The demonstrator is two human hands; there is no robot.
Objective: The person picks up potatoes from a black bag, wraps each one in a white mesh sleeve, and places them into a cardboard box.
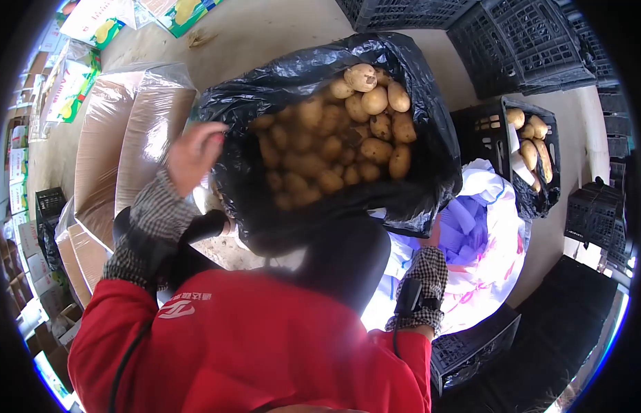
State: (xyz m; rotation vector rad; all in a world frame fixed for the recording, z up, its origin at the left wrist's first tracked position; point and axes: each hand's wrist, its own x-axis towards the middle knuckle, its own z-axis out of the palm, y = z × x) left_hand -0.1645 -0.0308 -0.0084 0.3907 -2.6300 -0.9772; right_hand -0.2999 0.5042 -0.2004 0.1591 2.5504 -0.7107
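Potatoes (334,141) fill a container lined with a black plastic bag (245,162) in front of my knees. My left hand (193,155) hovers at the left edge of this bag, slightly blurred, with fingers stretched toward the potatoes and nothing visible in them. On the other side, my right hand (433,233) is at the near right corner of the liner, beside an open white bag (503,275) of purple, foam-like pieces (465,230). Its fingers are mostly hidden, so what it touches does not show.
A smaller black crate (503,113) with several larger potatoes (534,148) stands to the right. Black crates (520,48) are stacked at the back right. Plastic-wrapped cardboard (121,131) stands close on the left, with printed boxes (93,24) beyond it.
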